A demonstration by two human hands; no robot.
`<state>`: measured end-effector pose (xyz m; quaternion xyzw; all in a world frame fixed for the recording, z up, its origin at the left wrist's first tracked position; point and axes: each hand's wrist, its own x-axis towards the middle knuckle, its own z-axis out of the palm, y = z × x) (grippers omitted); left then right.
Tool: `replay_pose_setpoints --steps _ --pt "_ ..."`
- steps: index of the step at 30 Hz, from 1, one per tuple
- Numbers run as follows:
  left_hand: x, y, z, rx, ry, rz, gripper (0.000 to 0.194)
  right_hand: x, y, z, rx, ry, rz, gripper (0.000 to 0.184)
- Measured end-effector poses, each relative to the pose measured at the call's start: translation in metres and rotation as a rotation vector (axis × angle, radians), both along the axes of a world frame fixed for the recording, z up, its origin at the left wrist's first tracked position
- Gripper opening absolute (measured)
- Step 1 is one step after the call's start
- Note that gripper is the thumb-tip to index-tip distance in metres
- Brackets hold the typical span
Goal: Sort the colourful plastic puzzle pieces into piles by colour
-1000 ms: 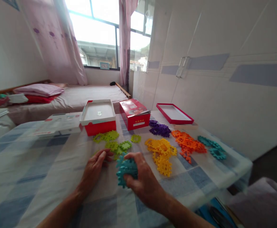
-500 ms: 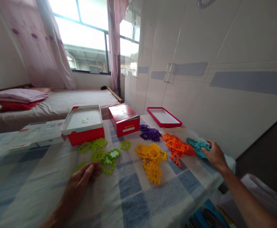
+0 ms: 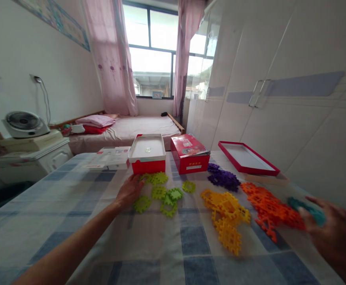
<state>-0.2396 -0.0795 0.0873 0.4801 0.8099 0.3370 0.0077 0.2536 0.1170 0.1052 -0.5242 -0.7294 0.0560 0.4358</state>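
Observation:
My left hand (image 3: 130, 190) reaches to the lime-green gear-edged plastic pieces (image 3: 158, 178) in front of the red box, its stretched fingers at the left end of that group. More green pieces (image 3: 159, 192) lie just to its right. At the right table edge, my right hand (image 3: 333, 221) is blurred, thumb and fingers apart around the teal pieces (image 3: 309, 209); its other fingertips are hidden. Beside the teal heap lies an orange heap (image 3: 269, 204). Yellow pieces (image 3: 227, 209) are heaped nearer the middle, with purple pieces (image 3: 224, 178) behind them.
An open red box with a white inner tray (image 3: 147, 147) stands at the back, beside a closed red box (image 3: 190, 158). A red-rimmed lid (image 3: 248, 157) lies at right. A flat clear package (image 3: 110, 157) rests at left on the checked tablecloth (image 3: 101, 237). White wardrobe doors flank the right.
The view has swung left, bringing a fan and side cabinet into sight. My left hand has moved forward from the near green pieces to the far ones. My right hand stays by the teal heap.

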Motion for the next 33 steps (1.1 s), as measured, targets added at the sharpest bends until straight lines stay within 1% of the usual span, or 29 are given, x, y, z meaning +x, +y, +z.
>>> replay_pose_setpoints --steps 1,2,4,5,6,7,8,9,11,13,14,15,17,20,22,23,25,28,30,33 --pt "-0.005 0.004 -0.004 -0.004 -0.008 0.004 0.043 -0.026 -0.014 0.011 0.001 -0.02 0.045 0.04" --pt "-0.008 0.007 -0.007 -0.007 -0.012 0.01 0.042 -0.054 -0.027 0.022 -0.06 -0.022 0.148 0.036" --pt "-0.009 0.011 -0.012 -0.004 -0.015 0.016 0.043 -0.114 -0.048 0.037 -0.258 -0.021 0.415 0.041" --pt "-0.008 0.012 -0.014 0.0 -0.017 0.011 0.043 -0.144 -0.055 0.041 -0.346 -0.038 0.557 0.045" --pt "-0.007 0.013 -0.016 0.006 -0.019 0.003 0.044 -0.174 -0.06 0.043 -0.378 -0.064 0.691 0.046" --pt "-0.006 0.014 -0.017 0.012 -0.022 -0.007 0.045 -0.203 -0.063 0.043 -0.363 -0.105 0.79 0.047" --pt "-0.005 0.015 -0.018 0.018 -0.027 -0.017 0.045 -0.231 -0.063 0.04 -0.34 -0.16 0.849 0.049" --pt "-0.004 0.017 -0.02 0.025 -0.032 -0.025 0.046 -0.257 -0.062 0.036 -0.355 -0.209 0.874 0.051" --pt "-0.001 0.02 -0.023 0.044 -0.043 -0.035 0.046 -0.302 -0.057 0.023 -0.395 -0.268 0.877 0.05" --pt "0.004 0.023 -0.025 0.071 -0.063 -0.055 0.044 -0.335 -0.053 0.01 -0.412 -0.285 0.865 0.05" --pt "0.008 0.024 -0.025 0.085 -0.081 -0.075 0.043 -0.346 -0.053 0.004 -0.414 -0.289 0.864 0.049" --pt "0.013 0.024 -0.024 0.098 -0.104 -0.102 0.043 -0.353 -0.053 -0.001 -0.418 -0.295 0.865 0.048" --pt "0.027 0.023 -0.021 0.122 -0.158 -0.166 0.042 -0.354 -0.057 -0.005 -0.428 -0.317 0.884 0.046" --pt "0.048 0.015 -0.012 0.152 -0.258 -0.265 0.042 -0.333 -0.062 -0.002 -0.43 -0.353 0.944 0.041" --pt "0.057 0.01 -0.01 0.161 -0.309 -0.307 0.044 -0.312 -0.059 0.004 -0.42 -0.362 0.933 0.043" --pt "0.059 0.008 -0.01 0.16 -0.317 -0.305 0.045 -0.302 -0.056 0.006 -0.415 -0.362 0.902 0.045" --pt "0.058 0.006 -0.014 0.147 -0.281 -0.247 0.047 -0.286 -0.049 0.008 -0.413 -0.362 0.812 0.049" --pt "0.053 0.009 -0.025 0.108 -0.273 -0.138 0.05 -0.277 -0.042 0.005 -0.447 -0.377 0.72 0.052" --pt "0.058 0.014 -0.032 0.101 -0.336 -0.138 0.051 -0.279 -0.044 0.002 -0.473 -0.383 0.695 0.05" --pt "0.083 0.025 -0.039 0.14 -0.432 -0.179 0.053 -0.285 -0.051 0.0 -0.486 -0.371 0.705 0.046"
